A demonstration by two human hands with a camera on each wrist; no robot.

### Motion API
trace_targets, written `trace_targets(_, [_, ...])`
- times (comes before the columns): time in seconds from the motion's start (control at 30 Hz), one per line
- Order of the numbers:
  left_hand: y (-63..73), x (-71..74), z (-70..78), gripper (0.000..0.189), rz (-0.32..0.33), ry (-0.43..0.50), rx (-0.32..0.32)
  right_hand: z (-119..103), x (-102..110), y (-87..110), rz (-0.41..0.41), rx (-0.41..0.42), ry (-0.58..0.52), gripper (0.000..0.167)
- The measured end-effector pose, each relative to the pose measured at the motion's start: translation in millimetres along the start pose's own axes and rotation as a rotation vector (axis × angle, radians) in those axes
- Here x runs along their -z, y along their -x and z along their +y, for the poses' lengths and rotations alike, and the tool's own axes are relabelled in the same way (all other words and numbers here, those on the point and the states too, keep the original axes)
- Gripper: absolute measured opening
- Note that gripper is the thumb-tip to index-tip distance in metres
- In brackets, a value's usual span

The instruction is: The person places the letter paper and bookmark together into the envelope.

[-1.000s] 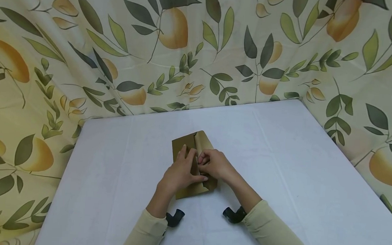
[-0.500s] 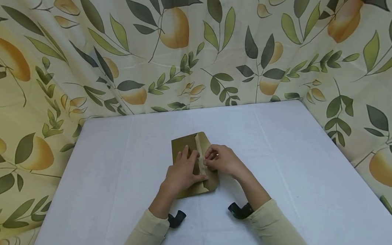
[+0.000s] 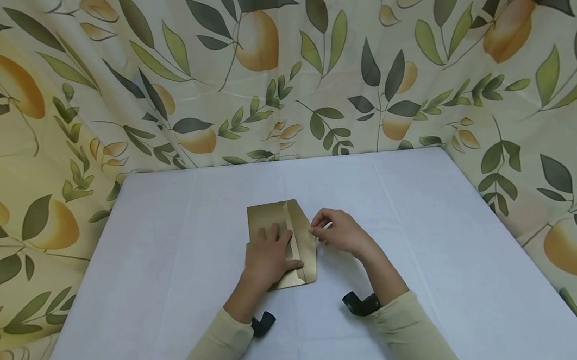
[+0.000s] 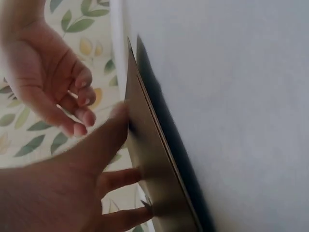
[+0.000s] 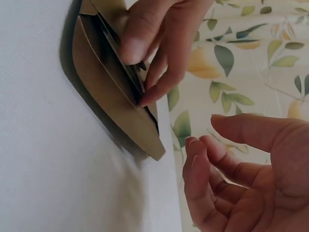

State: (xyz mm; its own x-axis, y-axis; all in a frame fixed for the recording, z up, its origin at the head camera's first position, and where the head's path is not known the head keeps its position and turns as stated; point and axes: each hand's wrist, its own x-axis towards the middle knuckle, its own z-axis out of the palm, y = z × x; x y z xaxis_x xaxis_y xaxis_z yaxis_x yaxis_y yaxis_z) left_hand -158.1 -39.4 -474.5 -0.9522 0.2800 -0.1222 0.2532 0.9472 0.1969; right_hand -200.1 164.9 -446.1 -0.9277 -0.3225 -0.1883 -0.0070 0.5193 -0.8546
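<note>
A gold-brown paper envelope (image 3: 306, 249) lies on the white-covered table in the head view, its flap unfolded toward the right. Spread over the envelope's body, my left hand (image 3: 267, 255) rests on it with the thumb pointing toward the flap. In the right wrist view the envelope's mouth (image 5: 116, 58) gapes a little, with the left thumb and fingers beside it; what lies inside is too dark to tell. My right hand (image 3: 342, 232) hovers just off the flap's right edge. Its fingers are loosely bent, and the right wrist view shows nothing held between them.
A white cloth covers the table (image 3: 192, 240). Behind and at the sides hangs a curtain (image 3: 254, 91) patterned with leaves and orange fruit. Black wrist-worn devices (image 3: 263, 324) show below both hands.
My right hand has moved from the envelope's mouth to the right, off the flap. The left hand stays on the envelope, which has turned slightly and now shows the flap spread out.
</note>
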Motion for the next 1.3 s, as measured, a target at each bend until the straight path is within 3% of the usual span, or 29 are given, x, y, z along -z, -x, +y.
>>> trace_targets(0.17, [-1.5,1.3,-7.6,0.080,-0.064,-0.011,-0.018,2,-1,-1.2,0.002,-0.010,0.020,0.009])
trace_targets(0.4, [-1.9,5.8,-11.6,0.084,-0.067,0.049,-0.039,2,-2,-1.3,0.012,-0.054,0.056,0.019])
trace_targets(0.63, [-6.0,13.2,-27.2,0.047,-0.036,0.210,-0.077,1,-5,-1.9,0.008,-0.097,0.075,0.033])
trace_targets(0.8, [-7.1,19.5,-35.5,0.037,-0.035,0.256,-0.114,2,-8,-5.3,-0.005,-0.106,0.101,0.030])
trace_targets(1.03, [-6.9,23.7,-45.0,0.037,-0.051,0.332,-0.131,-2,-15,-6.4,0.002,0.000,0.132,0.024])
trace_targets(1.3, [-9.0,25.9,-49.8,0.045,-0.112,0.395,-0.137,-7,-31,-4.9,-0.123,0.092,0.100,0.040])
